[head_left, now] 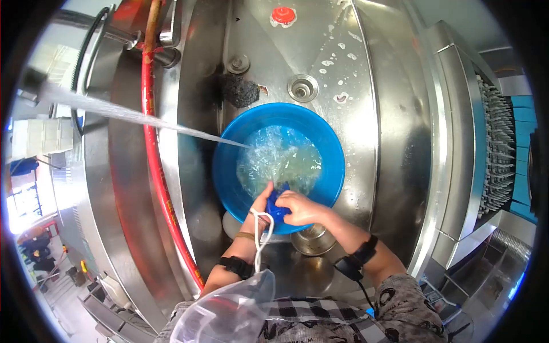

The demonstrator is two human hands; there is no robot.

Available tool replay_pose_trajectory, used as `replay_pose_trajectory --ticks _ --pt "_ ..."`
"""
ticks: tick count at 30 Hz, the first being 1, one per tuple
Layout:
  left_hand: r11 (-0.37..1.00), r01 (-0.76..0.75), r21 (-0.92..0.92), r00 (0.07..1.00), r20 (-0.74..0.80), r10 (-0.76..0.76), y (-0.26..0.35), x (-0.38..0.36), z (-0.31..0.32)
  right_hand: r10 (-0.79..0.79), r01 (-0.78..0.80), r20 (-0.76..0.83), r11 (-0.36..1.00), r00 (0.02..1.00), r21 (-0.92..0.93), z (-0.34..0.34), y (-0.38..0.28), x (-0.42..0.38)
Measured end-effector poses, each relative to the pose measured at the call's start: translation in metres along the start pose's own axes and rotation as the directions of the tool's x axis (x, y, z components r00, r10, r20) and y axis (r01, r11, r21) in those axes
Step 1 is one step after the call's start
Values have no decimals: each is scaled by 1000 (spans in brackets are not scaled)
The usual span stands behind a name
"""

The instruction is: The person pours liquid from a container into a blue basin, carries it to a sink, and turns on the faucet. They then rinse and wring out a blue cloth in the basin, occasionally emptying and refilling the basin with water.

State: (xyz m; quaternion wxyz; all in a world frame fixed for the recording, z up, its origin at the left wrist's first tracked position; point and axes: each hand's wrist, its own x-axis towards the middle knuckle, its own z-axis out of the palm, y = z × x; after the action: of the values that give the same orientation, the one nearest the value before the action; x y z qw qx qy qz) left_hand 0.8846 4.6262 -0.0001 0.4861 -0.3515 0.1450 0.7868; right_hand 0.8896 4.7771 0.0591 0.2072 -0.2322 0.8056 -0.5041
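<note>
A dark blue cloth [277,207], crumpled, is bunched between my two hands over the near rim of a round blue basin [224,166]. My left hand [261,207] grips it from the left, its thumb pointing up along the cloth. My right hand [299,207] is closed on it from the right with fingers curled. Water [280,154] in the basin is bubbly and churned where a stream [189,130] from the left strikes it. Near my left hand hangs a white strap [258,251] attached to a clear plastic sheet [226,308].
The basin stands in a stainless steel sink [354,143] with a drain [302,88]. A dark scouring pad [240,91] lies beyond the basin. Beside my right forearm is a metal bowl [313,242]. A red hose [150,114] runs along the left, and a red cap [283,16] lies far off.
</note>
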Motion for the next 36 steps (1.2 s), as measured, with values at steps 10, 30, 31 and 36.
replay_pose_trajectory --ticks 10,30,31,36 --pt "989 -130 70 940 327 101 -27 -68 108 441 199 -111 -160 891 967 -27 -43 0" --pt "922 -199 333 968 215 131 -53 -128 132 99 167 -153 -152 983 974 -39 -91 -23" --pt "987 -127 101 911 405 76 -60 -126 133 97 167 -154 -149 983 975 -34 -99 -22" --pt "985 -156 67 937 326 126 -78 -132 135 297 165 -177 64 938 984 -42 -119 -20"
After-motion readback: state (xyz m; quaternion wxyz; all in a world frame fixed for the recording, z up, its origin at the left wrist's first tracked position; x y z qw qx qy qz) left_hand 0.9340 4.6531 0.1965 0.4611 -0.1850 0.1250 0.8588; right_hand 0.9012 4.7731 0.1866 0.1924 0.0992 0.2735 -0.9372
